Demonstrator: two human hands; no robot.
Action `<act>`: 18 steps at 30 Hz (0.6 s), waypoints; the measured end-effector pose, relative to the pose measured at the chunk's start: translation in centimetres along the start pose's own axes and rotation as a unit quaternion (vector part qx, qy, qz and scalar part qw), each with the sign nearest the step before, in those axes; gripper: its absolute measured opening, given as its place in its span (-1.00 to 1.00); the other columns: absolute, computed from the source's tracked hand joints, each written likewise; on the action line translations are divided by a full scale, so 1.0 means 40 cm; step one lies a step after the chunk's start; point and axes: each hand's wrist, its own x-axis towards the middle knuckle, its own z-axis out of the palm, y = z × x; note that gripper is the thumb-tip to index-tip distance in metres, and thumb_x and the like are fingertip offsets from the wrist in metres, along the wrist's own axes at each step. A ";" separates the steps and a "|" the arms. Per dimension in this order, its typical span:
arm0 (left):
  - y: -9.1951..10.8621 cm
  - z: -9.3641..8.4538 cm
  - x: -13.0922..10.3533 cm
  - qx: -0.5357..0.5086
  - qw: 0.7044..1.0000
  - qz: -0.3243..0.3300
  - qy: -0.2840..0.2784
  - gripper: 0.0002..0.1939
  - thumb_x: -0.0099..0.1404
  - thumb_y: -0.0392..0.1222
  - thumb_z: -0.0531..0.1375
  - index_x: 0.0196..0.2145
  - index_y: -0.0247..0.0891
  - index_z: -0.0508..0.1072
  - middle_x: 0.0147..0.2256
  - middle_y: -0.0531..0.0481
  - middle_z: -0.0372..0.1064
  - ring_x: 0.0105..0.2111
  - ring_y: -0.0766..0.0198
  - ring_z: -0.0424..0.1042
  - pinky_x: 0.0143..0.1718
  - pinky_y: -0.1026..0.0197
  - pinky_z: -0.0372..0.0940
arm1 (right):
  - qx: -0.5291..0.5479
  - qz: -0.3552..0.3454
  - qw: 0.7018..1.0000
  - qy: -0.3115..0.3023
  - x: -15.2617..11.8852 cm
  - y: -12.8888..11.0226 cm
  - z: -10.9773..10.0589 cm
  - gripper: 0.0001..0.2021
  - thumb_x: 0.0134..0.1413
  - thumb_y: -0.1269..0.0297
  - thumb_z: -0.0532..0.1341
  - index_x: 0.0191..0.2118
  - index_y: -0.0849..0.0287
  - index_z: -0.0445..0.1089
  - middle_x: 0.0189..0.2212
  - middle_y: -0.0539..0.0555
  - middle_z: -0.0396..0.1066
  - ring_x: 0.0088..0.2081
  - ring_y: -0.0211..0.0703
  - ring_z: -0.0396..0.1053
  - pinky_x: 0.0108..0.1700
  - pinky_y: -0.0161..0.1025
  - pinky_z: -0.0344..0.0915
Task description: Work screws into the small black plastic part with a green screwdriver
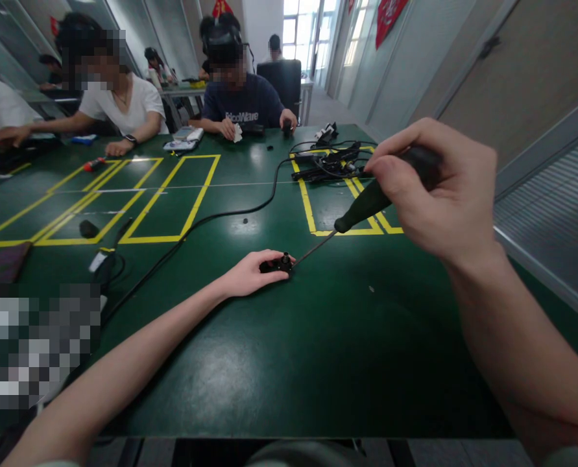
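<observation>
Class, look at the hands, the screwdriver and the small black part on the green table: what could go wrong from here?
1. The screwdriver tip meets the small black part right beside the left hand fingers; a slip could jab them.
2. The right hand holds the handle high and slanted, so the tip may skid.
3. The part might twist free.

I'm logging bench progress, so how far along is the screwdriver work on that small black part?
Done: the black part sits on the table, pinned by the left hand. In hand: the right hand grips the screwdriver, its tip at the part's top. Left: whether the screw is seated is too small to tell. More black parts and cables lie in the yellow box beyond.
</observation>
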 end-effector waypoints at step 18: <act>-0.001 -0.001 0.002 0.004 1.000 0.006 0.003 -0.62 0.37 -0.06 0.35 0.08 -0.28 0.61 0.03 -0.15 0.61 0.01 0.07 0.57 0.15 0.02 0.39 | -0.009 -0.026 0.999 -0.038 0.002 0.006 -0.015 -0.84 0.32 0.25 0.10 -0.24 0.14 0.39 -0.36 -0.05 0.41 -0.33 -0.35 0.36 -0.27 -0.29 0.31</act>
